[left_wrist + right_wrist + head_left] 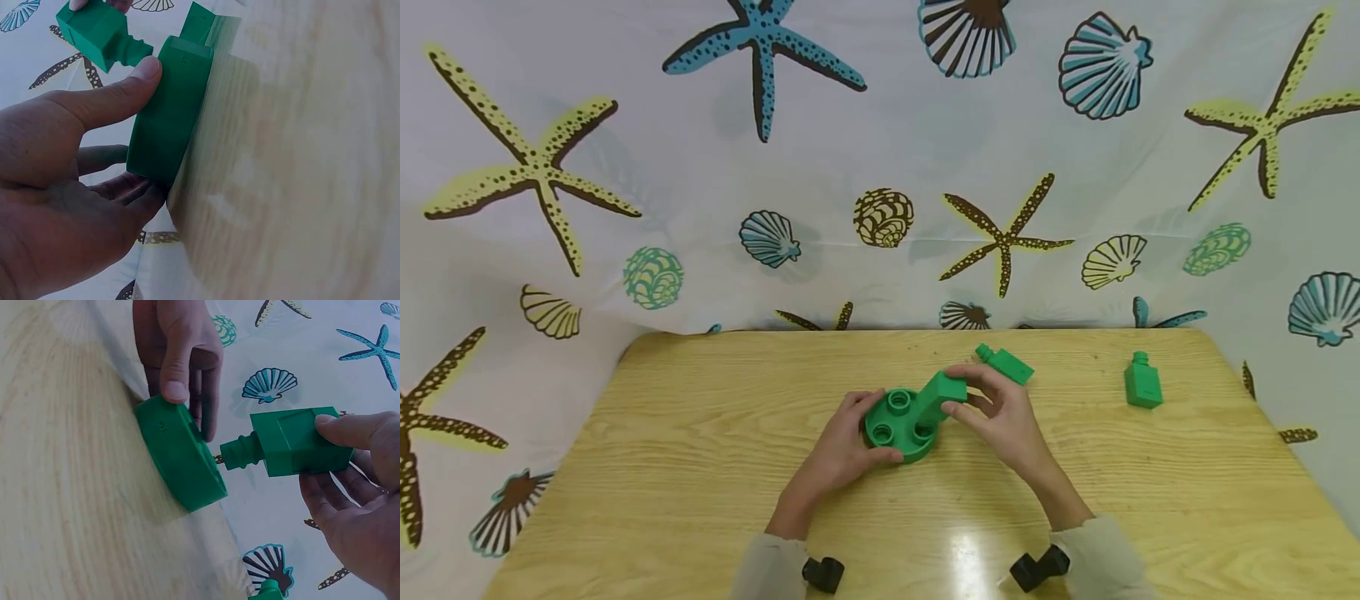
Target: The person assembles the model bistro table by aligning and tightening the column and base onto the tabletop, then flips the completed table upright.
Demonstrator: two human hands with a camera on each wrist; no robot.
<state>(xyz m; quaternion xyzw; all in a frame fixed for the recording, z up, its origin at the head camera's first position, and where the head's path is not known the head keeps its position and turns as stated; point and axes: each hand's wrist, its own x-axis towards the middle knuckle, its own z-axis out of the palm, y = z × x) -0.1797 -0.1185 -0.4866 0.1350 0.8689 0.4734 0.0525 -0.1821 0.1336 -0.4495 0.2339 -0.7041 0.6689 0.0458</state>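
My left hand (841, 448) grips a round green base (902, 420) on the table, thumb on the near side and fingers around the far side. Raised ring sockets show on the base's top. In my right hand (1009, 421), thumb and fingers pinch a green bottle-shaped block (300, 440) by its square body. The block is tilted, its ridged neck (242, 451) pointing down toward the base. A small gap shows between neck and base in the right wrist view. In the left wrist view, the base's side wall (169, 109) stands between thumb and fingers.
Just beyond my right hand, another green bottle-shaped block (1011, 367) lies on its side. A similar green block (1143, 387) is farther right on the wooden table (700, 483). A white cloth (820, 167) with starfish and shells hangs behind the table and along its sides.
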